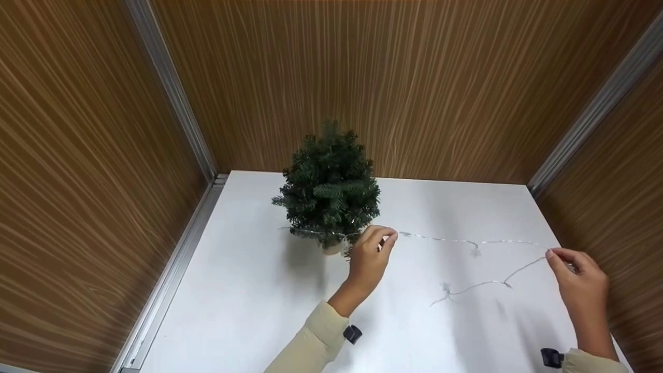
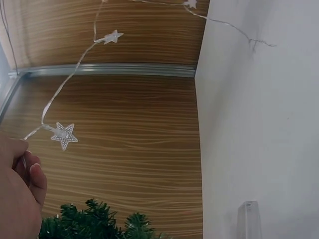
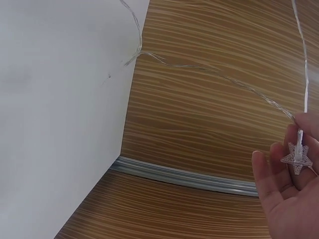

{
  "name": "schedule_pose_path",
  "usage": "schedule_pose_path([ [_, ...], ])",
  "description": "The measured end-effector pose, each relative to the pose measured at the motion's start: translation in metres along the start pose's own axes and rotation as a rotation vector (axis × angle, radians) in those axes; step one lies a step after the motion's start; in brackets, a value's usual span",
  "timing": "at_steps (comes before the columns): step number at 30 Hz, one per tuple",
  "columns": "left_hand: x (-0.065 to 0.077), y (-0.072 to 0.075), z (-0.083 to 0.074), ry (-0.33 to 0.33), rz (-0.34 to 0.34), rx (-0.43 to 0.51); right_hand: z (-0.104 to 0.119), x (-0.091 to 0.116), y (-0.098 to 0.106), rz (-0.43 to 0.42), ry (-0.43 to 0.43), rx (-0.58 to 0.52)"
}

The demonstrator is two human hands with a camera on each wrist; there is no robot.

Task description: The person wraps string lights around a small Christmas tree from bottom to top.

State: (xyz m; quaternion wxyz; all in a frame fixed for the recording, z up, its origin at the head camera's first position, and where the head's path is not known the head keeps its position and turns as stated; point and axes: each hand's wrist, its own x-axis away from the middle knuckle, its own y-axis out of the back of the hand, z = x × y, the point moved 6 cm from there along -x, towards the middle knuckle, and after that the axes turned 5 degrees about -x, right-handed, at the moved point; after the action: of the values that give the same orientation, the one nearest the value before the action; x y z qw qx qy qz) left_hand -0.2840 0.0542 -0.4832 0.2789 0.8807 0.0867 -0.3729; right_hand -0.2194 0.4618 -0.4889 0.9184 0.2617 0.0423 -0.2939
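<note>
A small green Christmas tree (image 1: 331,181) stands on the white table, a strand of clear star string lights (image 1: 440,239) around its lower branches. Beside the tree's right side, my left hand (image 1: 370,254) pinches the strand between thumb and fingers. Just past those fingertips, a clear star (image 2: 65,135) dangles in the left wrist view. My right hand (image 1: 582,277) grips the same strand far to the right, where it doubles back. Another star (image 3: 297,158) lies against the right fingers. From there the loose end (image 1: 479,285) trails leftward over the table.
Wood-grain panels (image 1: 362,77) wall in the white table (image 1: 233,311) at the back and both sides. Metal rails (image 1: 178,93) run along the panel corners. A clear plastic piece (image 2: 249,219) shows at the bottom of the left wrist view.
</note>
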Motion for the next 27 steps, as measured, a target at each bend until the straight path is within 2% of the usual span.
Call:
schedule_pose_path([
  [8,0.003,-0.01,0.006,-0.002,0.0,-0.058,0.009,0.003,-0.001,-0.025,0.02,-0.063],
  [17,0.01,-0.019,0.012,-0.012,0.042,-0.199,0.029,0.01,-0.015,0.003,0.087,-0.074],
  [22,0.013,-0.02,0.01,-0.009,0.062,-0.18,0.04,0.014,-0.028,0.041,0.12,-0.059],
  [27,0.006,-0.026,-0.006,-0.013,0.121,-0.096,0.056,0.018,-0.041,0.064,0.186,-0.061],
])
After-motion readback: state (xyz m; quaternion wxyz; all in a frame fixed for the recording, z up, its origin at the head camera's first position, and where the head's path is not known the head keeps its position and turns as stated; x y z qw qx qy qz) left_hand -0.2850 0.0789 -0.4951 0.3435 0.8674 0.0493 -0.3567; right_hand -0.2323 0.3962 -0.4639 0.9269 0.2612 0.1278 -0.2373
